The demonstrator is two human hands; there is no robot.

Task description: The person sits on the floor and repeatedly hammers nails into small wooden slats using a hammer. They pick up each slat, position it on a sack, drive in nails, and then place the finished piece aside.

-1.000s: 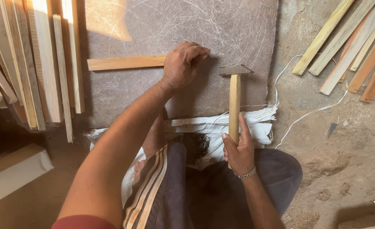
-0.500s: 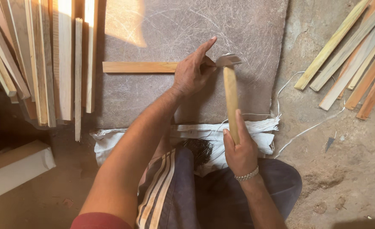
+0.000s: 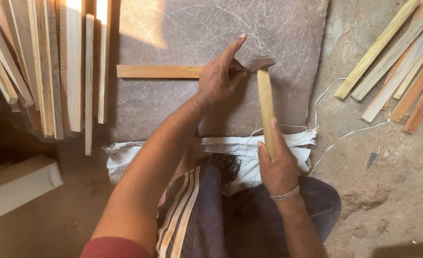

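Flat on a grey stone slab (image 3: 183,110) lies a short wooden strip (image 3: 159,71), running left to right, its right end hidden under the left hand (image 3: 218,76). That hand presses down on the strip with the thumb and middle fingers pinched together at its right edge, the index finger stretched out straight and pointing up and to the right; whether a nail sits in the pinch is too small to tell. Just beside those fingertips is the metal head of a hammer (image 3: 264,100), its pale wooden handle slanting down toward the body. Closed around the lower end of that handle is the right hand (image 3: 278,167), thumb laid along the wood, with a metal bracelet (image 3: 284,194) on the wrist. Below the slab a white sack (image 3: 288,143) is spread over the lap, a dark heap of small nails (image 3: 223,165) lying on it. To the left many long wooden slats (image 3: 54,71) lie on end side by side, touching the slab's edge; to the right another loose pile of slats (image 3: 398,67) rests on the dirt floor (image 3: 388,191), a white string (image 3: 345,136) trailing near it.
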